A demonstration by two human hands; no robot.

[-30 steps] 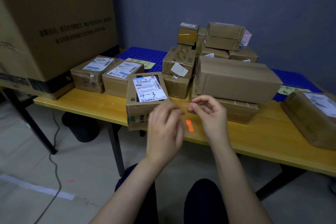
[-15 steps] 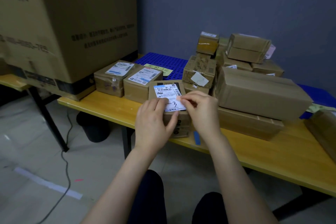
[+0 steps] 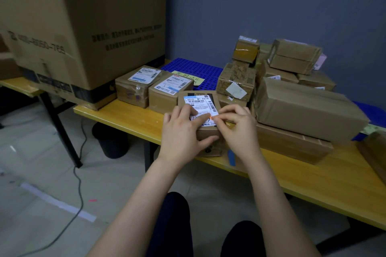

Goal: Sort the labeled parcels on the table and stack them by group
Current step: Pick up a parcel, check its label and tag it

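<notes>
Because every parcel here is taped cardboard, I judge them stiff, not slippery and hardly fragile – their weight does not show. The long parcel, lying on a flatter box at the right, wants two hands at its short ends. The two labelled parcels at the left should lift with one hand from above. The small parcel stands at the front edge of the table, just right of those two; grip it across its sides, not by the label, which could tear. The hands are close together on it: the left hand lies with straight fingers flat on the label, thumb against the front face; the right hand has thumb and forefinger pinched at the label's lower right edge – what is between them is too small to tell. Behind is a grey-blue wall, at the left a very large carton; the table is smooth yellow wood, with a blue perforated mat at the back and a blue tape mark on its front edge.
</notes>
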